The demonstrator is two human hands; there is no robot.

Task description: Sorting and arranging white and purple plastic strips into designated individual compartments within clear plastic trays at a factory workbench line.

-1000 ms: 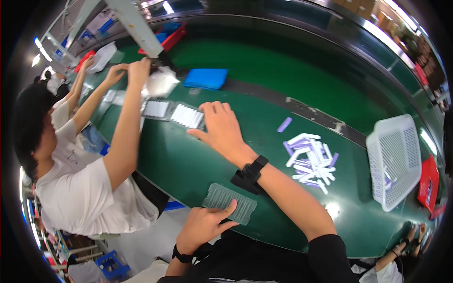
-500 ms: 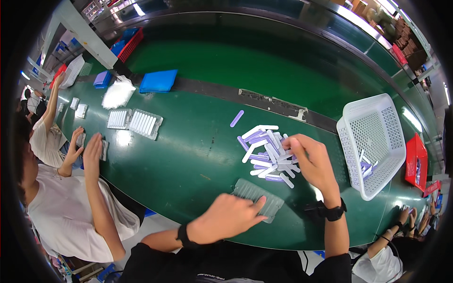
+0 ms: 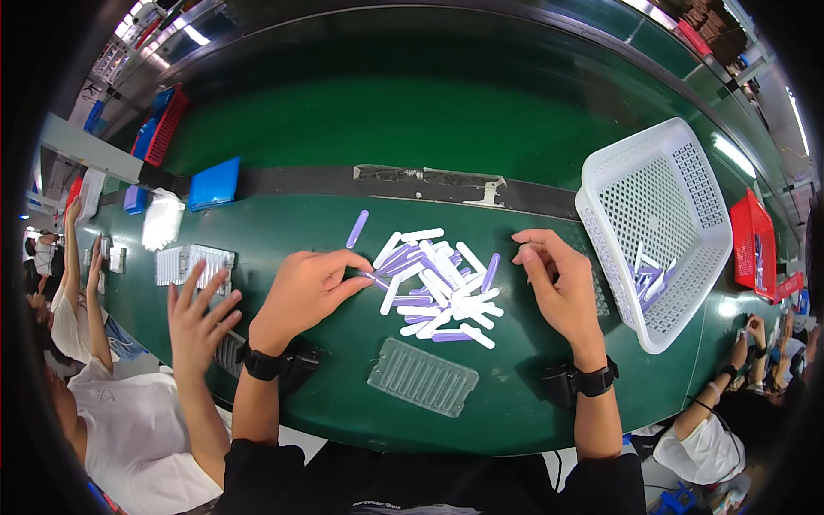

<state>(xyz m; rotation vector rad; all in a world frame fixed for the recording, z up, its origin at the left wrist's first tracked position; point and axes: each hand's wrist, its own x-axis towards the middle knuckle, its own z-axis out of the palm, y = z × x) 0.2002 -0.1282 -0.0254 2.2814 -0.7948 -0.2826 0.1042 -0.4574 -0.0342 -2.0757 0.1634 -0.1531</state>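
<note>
A heap of white and purple sticks (image 3: pixel 436 287) lies on the green table (image 3: pixel 343 378) in front of me. My left hand (image 3: pixel 305 292) pinches one purple stick (image 3: pixel 375 279) at the heap's left edge. My right hand (image 3: pixel 558 287) hovers at the heap's right side, fingers curled, and I cannot see anything in it. A clear slotted tray (image 3: pixel 422 376) lies empty near the table's front edge, between my two wrists. One purple stick (image 3: pixel 356 229) lies apart, up and to the left of the heap.
A white mesh basket (image 3: pixel 661 223) with a few sticks stands at the right. A co-worker's hand (image 3: pixel 199 319) reaches in from the left beside filled trays (image 3: pixel 193 262). A blue box (image 3: pixel 215 182) and red bins (image 3: pixel 163 129) sit farther back on the left.
The view swung right, from the left neighbour's trays to the stick heap. My right hand drew back from the far trays to the heap, and my left hand left the clear tray for a purple stick.
</note>
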